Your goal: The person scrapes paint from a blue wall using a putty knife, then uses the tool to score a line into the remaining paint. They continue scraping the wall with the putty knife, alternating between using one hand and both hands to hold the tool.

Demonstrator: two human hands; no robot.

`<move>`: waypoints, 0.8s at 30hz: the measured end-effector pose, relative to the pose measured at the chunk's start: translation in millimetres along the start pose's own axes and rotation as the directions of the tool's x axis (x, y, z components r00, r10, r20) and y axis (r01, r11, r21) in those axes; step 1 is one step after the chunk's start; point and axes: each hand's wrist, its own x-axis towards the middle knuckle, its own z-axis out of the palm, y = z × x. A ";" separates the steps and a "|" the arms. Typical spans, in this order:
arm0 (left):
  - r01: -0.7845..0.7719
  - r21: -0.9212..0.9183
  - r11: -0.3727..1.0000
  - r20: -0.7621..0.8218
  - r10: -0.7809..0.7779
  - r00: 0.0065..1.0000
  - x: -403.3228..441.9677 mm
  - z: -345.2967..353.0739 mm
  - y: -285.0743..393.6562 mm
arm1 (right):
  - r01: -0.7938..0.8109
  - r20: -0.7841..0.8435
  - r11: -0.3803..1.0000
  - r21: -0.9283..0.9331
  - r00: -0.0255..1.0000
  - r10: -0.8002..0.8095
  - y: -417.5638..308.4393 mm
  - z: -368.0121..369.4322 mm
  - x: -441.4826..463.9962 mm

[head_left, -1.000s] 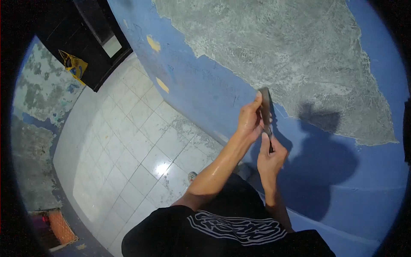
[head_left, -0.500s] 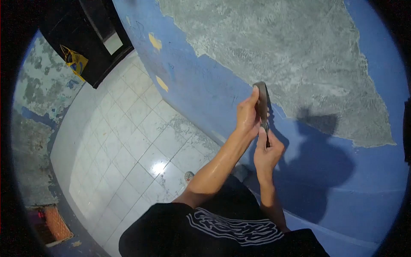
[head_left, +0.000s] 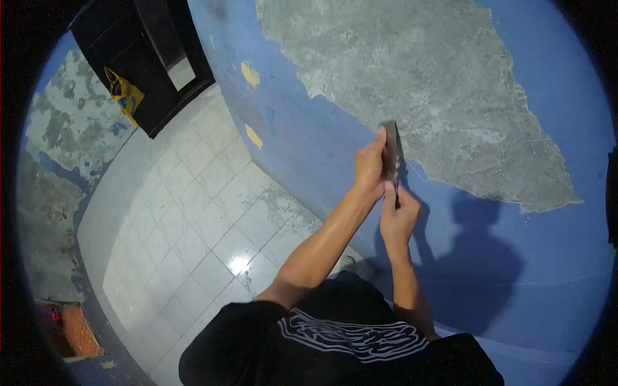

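Observation:
I hold a trowel [head_left: 390,151] with a flat grey blade in front of the wall, its blade pointing up and seen nearly edge-on. My left hand [head_left: 369,168] is closed on the blade, with the thumb along its near face. Lower down, my right hand [head_left: 400,215] grips the dark handle, which is mostly hidden by the fingers. Behind the blade lies the lower border of a bare grey plaster patch [head_left: 418,77] in the blue-painted wall [head_left: 322,148]. Whether the blade touches the wall I cannot tell.
Pale floor tiles [head_left: 193,219] stretch to the left, stained along the wall. A yellow bag [head_left: 126,96] hangs at a dark door [head_left: 122,51]. The left wall [head_left: 58,96] is peeling and has a brick-edged opening [head_left: 80,331]. My shadow [head_left: 479,257] falls on the blue wall.
The view has shifted slightly, so the plaster patch sits further left and the door further right. Both hands keep their grip on the trowel, almost unmoved in view.

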 end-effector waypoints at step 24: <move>-0.208 0.870 0.448 0.302 -0.150 0.941 -69.7 -117.7 59.7 | -0.111 -0.119 0.994 -0.020 0.987 0.108 12.3 45.5 -96.1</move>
